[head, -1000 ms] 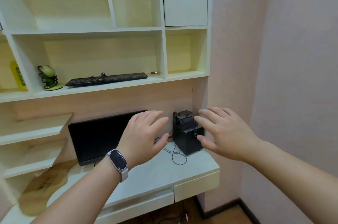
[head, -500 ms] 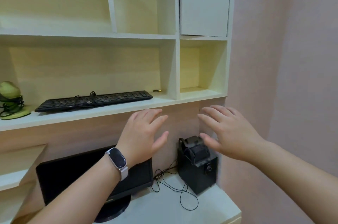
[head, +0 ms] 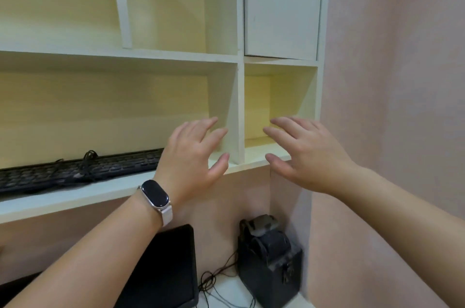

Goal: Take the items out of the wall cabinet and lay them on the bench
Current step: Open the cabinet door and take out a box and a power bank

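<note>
Both my hands are up in front of the shelving, palms facing away, fingers spread and holding nothing. My left hand (head: 192,157) sits in front of the right end of the long shelf, thumb near the shelf's front edge, with a smart band (head: 155,196) with a dark oval face and pale strap on that wrist. My right hand (head: 305,154) is just across the white divider from it, hovering in front of the small open cubby (head: 279,106) at the right end of the wall cabinet (head: 176,56); I can't tell if either hand actually touches the wood

On the long shelf to the left of my left hand lies a black keyboard (head: 80,172), flat, with its cable (head: 88,157) bundled on top near the middle; its right end disappears behind my left hand. It's the only item I can see in the cabinet. Above the cubby there's a closed white cabinet door (head: 281,6), and the upper open compartments look bare from here

Down below, on the bench (head: 229,300), a black monitor (head: 163,270) shows under my left forearm, and a small black boxy device (head: 270,260) stands in the back right corner against the pink wall (head: 397,81), thin black wires (head: 216,282) trailing between the two
</note>
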Action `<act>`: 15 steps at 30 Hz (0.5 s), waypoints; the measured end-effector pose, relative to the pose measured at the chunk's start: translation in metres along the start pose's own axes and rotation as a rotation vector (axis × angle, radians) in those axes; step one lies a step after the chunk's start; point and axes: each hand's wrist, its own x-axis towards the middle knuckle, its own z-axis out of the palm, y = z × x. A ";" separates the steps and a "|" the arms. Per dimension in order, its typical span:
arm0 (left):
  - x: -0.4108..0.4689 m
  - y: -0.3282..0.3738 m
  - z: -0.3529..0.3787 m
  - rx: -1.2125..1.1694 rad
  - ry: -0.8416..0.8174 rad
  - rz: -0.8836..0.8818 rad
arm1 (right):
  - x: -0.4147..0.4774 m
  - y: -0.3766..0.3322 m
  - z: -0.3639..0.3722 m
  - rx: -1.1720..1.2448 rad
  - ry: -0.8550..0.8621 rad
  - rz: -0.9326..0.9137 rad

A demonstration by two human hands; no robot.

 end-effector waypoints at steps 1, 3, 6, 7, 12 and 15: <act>0.010 -0.001 0.002 0.012 0.010 -0.002 | 0.011 0.008 0.001 -0.004 0.028 -0.017; 0.031 -0.003 0.006 0.040 0.041 0.004 | 0.034 0.024 0.003 -0.010 0.098 -0.049; 0.063 -0.004 0.010 0.096 0.119 0.030 | 0.068 0.048 0.004 -0.035 0.180 -0.109; 0.075 -0.004 0.011 0.122 0.136 0.042 | 0.078 0.055 0.004 -0.048 0.199 -0.134; 0.130 -0.001 0.021 0.244 0.192 0.051 | 0.131 0.093 0.010 -0.071 0.288 -0.250; 0.154 -0.004 0.031 0.315 0.199 0.026 | 0.161 0.114 0.021 -0.101 0.327 -0.306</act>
